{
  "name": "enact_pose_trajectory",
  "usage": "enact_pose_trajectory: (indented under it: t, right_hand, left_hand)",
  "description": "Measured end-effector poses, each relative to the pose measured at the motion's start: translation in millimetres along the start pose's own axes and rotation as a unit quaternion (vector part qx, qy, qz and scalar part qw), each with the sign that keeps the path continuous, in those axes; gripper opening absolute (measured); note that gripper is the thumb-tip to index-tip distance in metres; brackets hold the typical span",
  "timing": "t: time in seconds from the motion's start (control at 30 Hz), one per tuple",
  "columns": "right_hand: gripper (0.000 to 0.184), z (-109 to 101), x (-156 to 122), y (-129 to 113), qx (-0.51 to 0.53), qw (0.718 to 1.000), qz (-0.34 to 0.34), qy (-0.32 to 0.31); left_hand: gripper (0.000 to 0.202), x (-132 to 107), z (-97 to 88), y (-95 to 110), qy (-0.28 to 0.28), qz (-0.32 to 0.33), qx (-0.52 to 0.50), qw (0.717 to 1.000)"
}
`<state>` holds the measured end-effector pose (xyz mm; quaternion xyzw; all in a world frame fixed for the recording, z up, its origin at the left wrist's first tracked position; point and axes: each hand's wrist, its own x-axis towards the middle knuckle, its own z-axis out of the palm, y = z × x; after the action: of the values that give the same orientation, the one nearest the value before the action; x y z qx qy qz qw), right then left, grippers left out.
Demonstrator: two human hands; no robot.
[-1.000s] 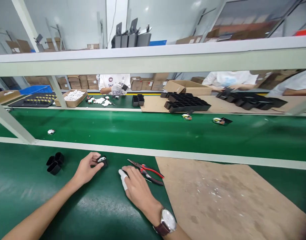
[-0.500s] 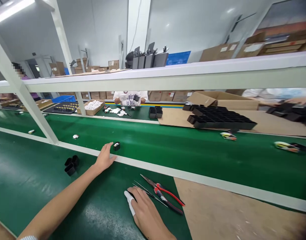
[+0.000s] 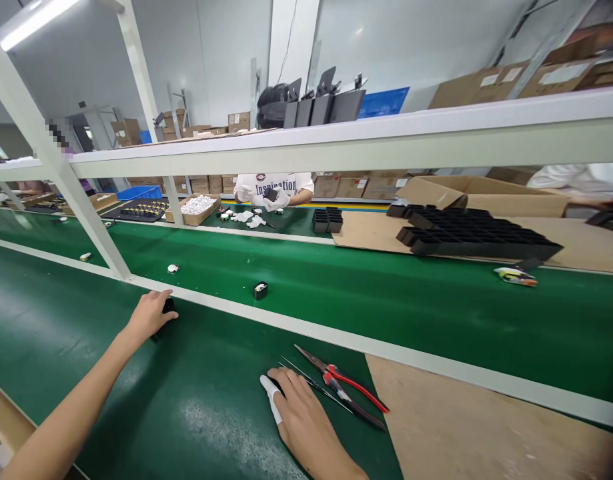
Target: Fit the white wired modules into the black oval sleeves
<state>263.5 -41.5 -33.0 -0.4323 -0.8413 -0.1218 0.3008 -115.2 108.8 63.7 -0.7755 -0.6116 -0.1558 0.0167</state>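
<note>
My left hand (image 3: 149,316) reaches out to the left and curls over a cluster of small black plastic housings (image 3: 168,307) on the green mat; most of the cluster is hidden under the fingers. A small black part with a white label (image 3: 260,290) lies on the conveyor belt (image 3: 366,300), apart from both hands. My right hand (image 3: 306,423) rests flat on the mat, its index finger in a white finger cot. Red-handled pliers (image 3: 343,389) and thin tweezers (image 3: 306,381) lie just beyond its fingertips.
A sheet of brown cardboard (image 3: 486,427) covers the mat at right. A white frame post (image 3: 71,193) and rail (image 3: 336,337) separate me from the belt. Small parts ride the belt. Across it, a person in white gloves (image 3: 273,193) works; black trays (image 3: 476,233) lie stacked.
My left hand let go of the labelled black part on the belt, then swung left onto the black housings. The view has panned left and up. My right hand has stayed put.
</note>
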Motion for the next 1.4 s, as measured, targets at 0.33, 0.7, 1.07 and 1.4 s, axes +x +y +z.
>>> enact_pose_trajectory:
  t: [0.33, 0.7, 1.07, 1.4]
  right_hand:
    - [0.042, -6, 1, -4, 0.020, 0.999, 0.012, -0.029]
    - [0.052, -9, 5, -5, 0.041, 0.997, 0.016, -0.055]
    - [0.037, 2, 42, 23, 0.108, 0.990, 0.044, -0.082]
    - [0.041, 111, 193, 50, 0.152, 0.977, 0.077, -0.128]
  left_hand:
    - [0.073, -54, 52.0, 125, -0.116, 0.158, -0.191, 0.962]
    - [0.096, -67, 77.7, 109, -0.074, 0.146, -0.346, 0.924]
    - [0.084, -71, 85.0, 108, -0.118, 0.092, -0.436, 0.887]
    - [0.085, -67, 74.5, 106, -0.181, 0.103, -0.429, 0.879]
